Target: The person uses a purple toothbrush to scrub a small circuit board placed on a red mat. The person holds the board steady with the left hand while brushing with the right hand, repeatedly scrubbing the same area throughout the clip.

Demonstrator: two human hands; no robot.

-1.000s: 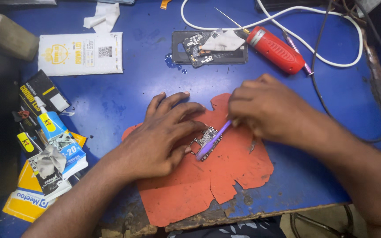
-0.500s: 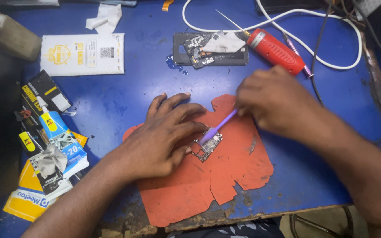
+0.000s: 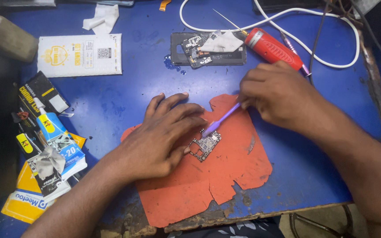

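Brushing at the small circuit board (image 3: 205, 145), the right hand (image 3: 278, 94) is pinched around a purple brush (image 3: 221, 120) and has drawn back up and away since a second ago, so the bristle tip now meets the board's upper edge, suggesting cleaning strokes. The left hand (image 3: 164, 134) lies flat, fingers together, pinning the board on the orange mat (image 3: 225, 176). Far left of the mat sits a white rectangular packet (image 3: 80, 55) with a yellow emblem; below it, blue and yellow glue packages (image 3: 45, 158)
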